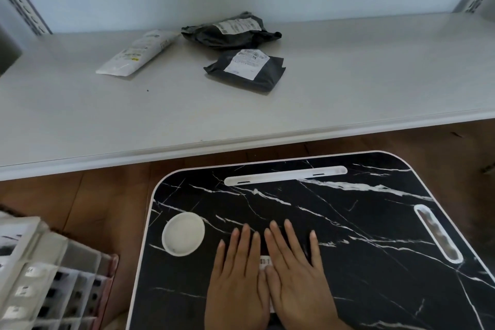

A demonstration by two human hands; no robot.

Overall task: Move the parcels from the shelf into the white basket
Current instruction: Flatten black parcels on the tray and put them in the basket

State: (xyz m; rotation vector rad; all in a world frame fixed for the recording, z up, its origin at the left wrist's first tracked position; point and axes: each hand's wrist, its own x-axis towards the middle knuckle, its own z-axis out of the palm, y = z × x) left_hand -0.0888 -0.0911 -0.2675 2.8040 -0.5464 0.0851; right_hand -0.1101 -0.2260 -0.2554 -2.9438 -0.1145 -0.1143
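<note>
Surface: a white shelf (348,83) runs across the upper view against a pale wall, with slotted uprights at both far corners. Below it, over a wood floor, stands a black marble-pattern tabletop (361,236) with a white edge and a round white recess.

Parcels on the shelf: three.
- One white parcel (136,53), elongated, long axis running from near left to far right.
- One dark crumpled parcel (230,31), label up, at the rear.
- One dark flat parcel (245,69), label up, just in front of the crumpled one.

White basket (40,276): one, lower left, beside the tabletop.

Left hand (238,281) and right hand (297,273): both grips released, fingers straight, palms flat over a barcoded item on the tabletop.
</note>
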